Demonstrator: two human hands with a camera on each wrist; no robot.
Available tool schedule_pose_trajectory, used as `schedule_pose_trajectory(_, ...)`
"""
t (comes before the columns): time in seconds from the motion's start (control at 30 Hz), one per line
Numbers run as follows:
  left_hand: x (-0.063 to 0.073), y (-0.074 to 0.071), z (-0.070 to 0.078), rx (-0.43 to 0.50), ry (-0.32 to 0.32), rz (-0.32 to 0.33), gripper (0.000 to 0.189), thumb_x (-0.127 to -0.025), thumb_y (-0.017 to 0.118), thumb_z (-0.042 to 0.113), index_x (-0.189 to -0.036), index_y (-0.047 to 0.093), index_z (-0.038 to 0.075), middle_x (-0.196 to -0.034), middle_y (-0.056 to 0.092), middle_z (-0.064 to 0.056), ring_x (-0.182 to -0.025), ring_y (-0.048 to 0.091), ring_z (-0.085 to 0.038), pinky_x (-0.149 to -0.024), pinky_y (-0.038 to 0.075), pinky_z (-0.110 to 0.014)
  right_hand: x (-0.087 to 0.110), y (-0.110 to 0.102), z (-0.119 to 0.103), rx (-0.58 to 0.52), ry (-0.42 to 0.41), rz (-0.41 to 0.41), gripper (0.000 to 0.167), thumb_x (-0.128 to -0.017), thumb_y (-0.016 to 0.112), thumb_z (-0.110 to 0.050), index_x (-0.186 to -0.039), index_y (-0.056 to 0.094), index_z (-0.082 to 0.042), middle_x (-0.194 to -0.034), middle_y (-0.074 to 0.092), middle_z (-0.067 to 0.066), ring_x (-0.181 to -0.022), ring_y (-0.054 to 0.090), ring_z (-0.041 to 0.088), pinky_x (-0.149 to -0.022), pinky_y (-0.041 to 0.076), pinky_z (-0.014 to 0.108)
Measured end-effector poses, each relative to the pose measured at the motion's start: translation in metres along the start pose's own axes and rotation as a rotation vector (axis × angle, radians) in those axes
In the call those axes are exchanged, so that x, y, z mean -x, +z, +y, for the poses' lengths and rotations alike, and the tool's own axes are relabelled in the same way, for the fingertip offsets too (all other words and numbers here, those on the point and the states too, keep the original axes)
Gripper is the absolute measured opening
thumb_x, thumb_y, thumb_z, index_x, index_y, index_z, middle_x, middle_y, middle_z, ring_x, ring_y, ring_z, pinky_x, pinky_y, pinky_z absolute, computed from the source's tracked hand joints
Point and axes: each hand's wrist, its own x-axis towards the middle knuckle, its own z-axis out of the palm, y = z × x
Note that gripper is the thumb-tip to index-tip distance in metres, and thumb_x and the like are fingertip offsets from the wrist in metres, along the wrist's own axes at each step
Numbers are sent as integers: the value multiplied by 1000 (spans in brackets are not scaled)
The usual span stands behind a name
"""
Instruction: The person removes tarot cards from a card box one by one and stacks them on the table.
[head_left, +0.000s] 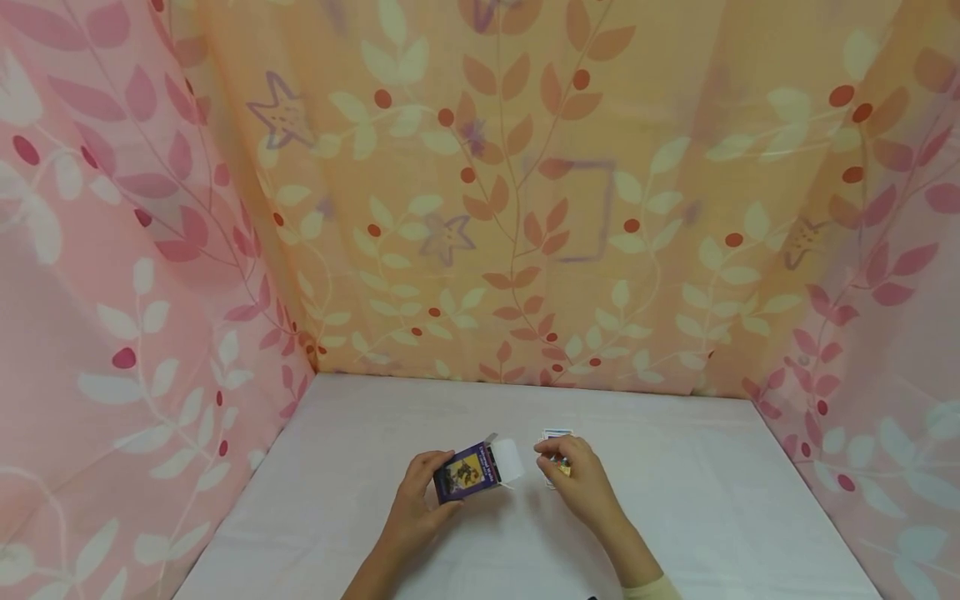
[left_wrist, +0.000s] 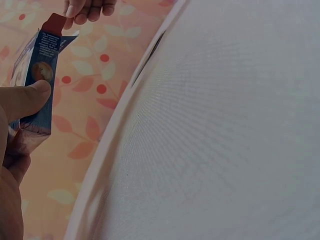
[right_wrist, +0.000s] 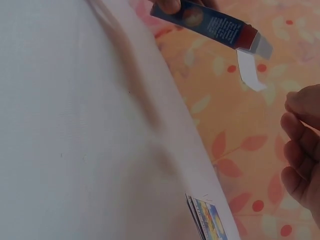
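My left hand (head_left: 420,504) grips a small dark purple-blue card box (head_left: 465,475) with a yellow picture on its front. In the left wrist view the thumb (left_wrist: 32,97) presses on the printed narrow side of the box (left_wrist: 45,72). Its end flap (head_left: 507,458) stands open, white inside, and points toward my right hand (head_left: 585,487). A stack of colourful cards (head_left: 557,432) lies on the table, partly hidden under that hand. In the right wrist view the right hand (right_wrist: 305,145) has loosely bent fingers, thumb near the index finger, and nothing shows between them.
A white cloth covers the table (head_left: 322,467). Yellow-orange leaf-patterned curtain (head_left: 517,208) rises behind its far edge, and pink patterned curtains (head_left: 135,333) stand along the left and right sides. A small dark object (head_left: 592,597) shows at the bottom edge of the head view.
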Motion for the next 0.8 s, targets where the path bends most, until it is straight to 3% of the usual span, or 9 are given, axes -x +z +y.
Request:
schedule_pose_trajectory(0.17, 0, 0, 0, 7, 6, 2, 86, -68, 95, 7, -141, 57, 31, -137, 52, 10, -130, 53, -13, -113, 47, -45, 2, 2, -7, -9, 32, -34, 14, -91, 78, -15, -102, 75, -23, -92, 63, -18, -90, 59, 13, -75, 52, 24)
schedule_pose_trajectory(0.33, 0, 1, -1, -1, 16, 3, 86, -67, 96, 6, -140, 57, 30, -136, 53, 10, -130, 53, -13, -113, 48, -45, 3, 6, -13, -17, 72, -81, 11, -93, 76, -16, -102, 75, -23, -94, 65, -19, -89, 58, 8, -77, 55, 29)
schedule_pose_trajectory(0.53, 0, 1, -2, -11, 31, 6, 83, -66, 96, 6, -139, 60, 20, -134, 54, 10, -128, 54, -15, -113, 48, -46, 6, 12, -16, -23, 65, -98, 10, -93, 76, -18, -101, 75, -24, -94, 67, -20, -88, 58, 8, -76, 57, 36)
schedule_pose_trajectory(0.8, 1, 2, -1, -18, 39, 1, 84, -65, 96, 5, -139, 60, 19, -135, 53, 10, -129, 54, -14, -113, 48, -45, 8, 17, -15, 0, 80, -130, 9, -94, 75, -21, -102, 75, -25, -96, 68, -21, -89, 59, 11, -75, 53, 28)
